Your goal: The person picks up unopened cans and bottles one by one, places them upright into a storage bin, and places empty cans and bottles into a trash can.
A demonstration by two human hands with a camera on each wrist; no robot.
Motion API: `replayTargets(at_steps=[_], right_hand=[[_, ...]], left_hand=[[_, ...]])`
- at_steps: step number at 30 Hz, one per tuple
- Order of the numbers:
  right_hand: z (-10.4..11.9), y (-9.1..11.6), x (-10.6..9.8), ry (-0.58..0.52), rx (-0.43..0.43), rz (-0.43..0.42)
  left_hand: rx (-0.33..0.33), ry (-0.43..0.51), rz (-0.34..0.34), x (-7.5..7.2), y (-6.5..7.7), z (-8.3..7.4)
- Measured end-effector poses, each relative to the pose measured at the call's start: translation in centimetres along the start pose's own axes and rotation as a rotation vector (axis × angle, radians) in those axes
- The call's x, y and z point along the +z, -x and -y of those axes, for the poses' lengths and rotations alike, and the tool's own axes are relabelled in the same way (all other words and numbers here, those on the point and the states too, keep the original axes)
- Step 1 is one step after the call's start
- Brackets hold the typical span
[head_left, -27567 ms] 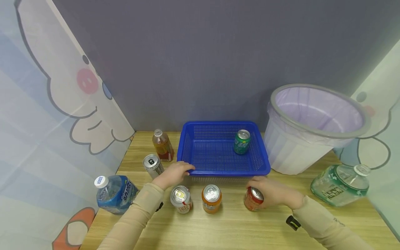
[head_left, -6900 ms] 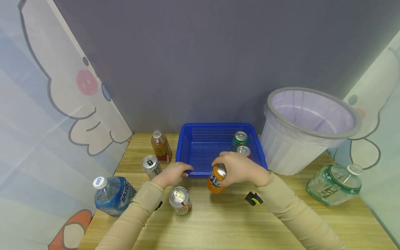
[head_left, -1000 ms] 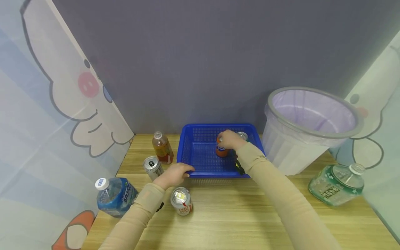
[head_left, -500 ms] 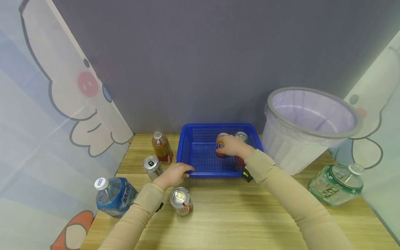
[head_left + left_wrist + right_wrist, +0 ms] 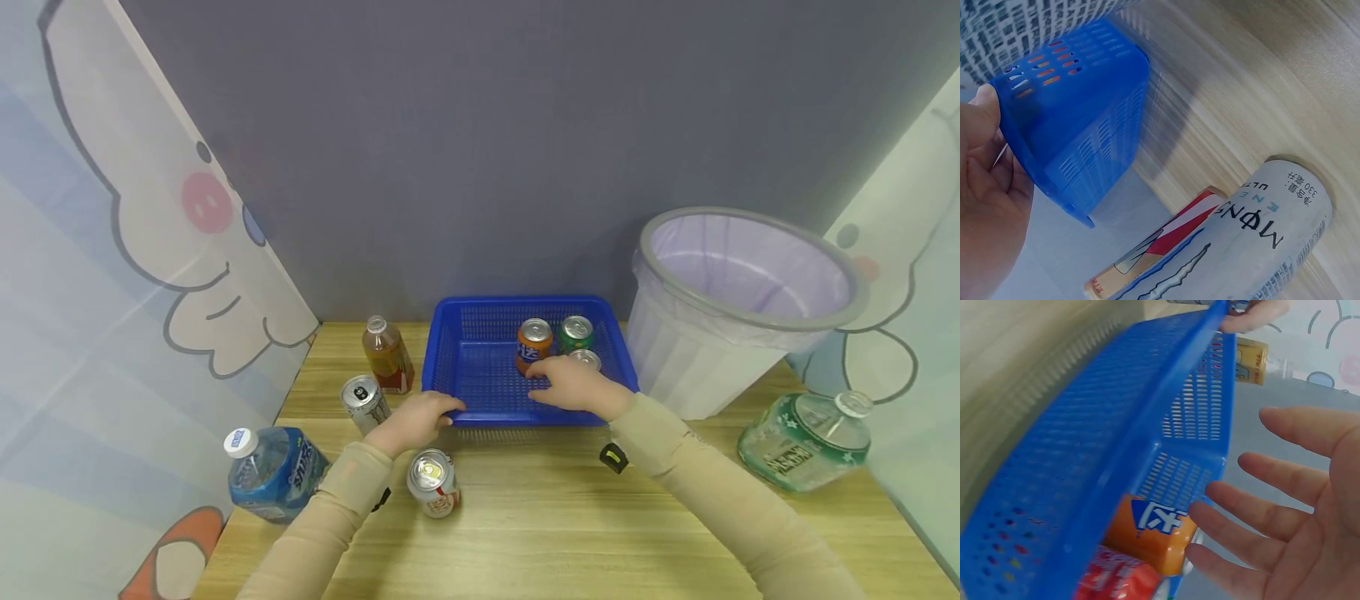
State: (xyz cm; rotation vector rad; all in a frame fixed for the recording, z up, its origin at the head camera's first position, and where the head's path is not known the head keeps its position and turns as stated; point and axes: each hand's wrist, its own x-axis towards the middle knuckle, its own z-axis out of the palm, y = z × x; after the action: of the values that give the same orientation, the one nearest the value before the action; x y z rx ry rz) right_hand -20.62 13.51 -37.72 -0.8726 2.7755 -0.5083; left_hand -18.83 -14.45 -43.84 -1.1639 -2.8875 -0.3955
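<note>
At the front-left corner of a blue plastic basket (image 5: 483, 415), my left hand (image 5: 415, 421) grips the rim. The left wrist view shows the thumb on the basket wall (image 5: 1072, 119) and the fingers curled behind it. My right hand (image 5: 577, 386) is over the basket's front right part, its fingers spread and holding nothing. Inside the basket stand an orange soda can (image 5: 534, 343), a green soda can (image 5: 576, 332) and a red can (image 5: 1119, 578). In the head view the right hand hides most of the red one.
A white-and-red can (image 5: 435, 485) stands in front of the basket. To the left are a Monster can (image 5: 365, 402), an amber drink bottle (image 5: 388, 358) and a big blue-labelled bottle (image 5: 279, 475). A lined bin (image 5: 667, 358) and a large green-labelled bottle (image 5: 806, 442) flank the right.
My right hand has let go of the orange soda can inside the basket and drawn back toward the front right. Earlier it carried that can from the table. The left hand stays on the rim.
</note>
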Motion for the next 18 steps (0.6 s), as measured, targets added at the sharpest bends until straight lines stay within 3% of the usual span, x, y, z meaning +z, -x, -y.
replayTargets(at_steps=[9,18], right_hand=[[-2.3,3.3,1.5,-0.044,0.010,-0.013],[-5.4,5.9,2.4,-0.055,-0.004,-0.101]], left_hand=[[-0.010,0.005,0.000,0.1,0.2,0.0],[-0.015,0.006,0.007,0.0,0.2,-0.2]])
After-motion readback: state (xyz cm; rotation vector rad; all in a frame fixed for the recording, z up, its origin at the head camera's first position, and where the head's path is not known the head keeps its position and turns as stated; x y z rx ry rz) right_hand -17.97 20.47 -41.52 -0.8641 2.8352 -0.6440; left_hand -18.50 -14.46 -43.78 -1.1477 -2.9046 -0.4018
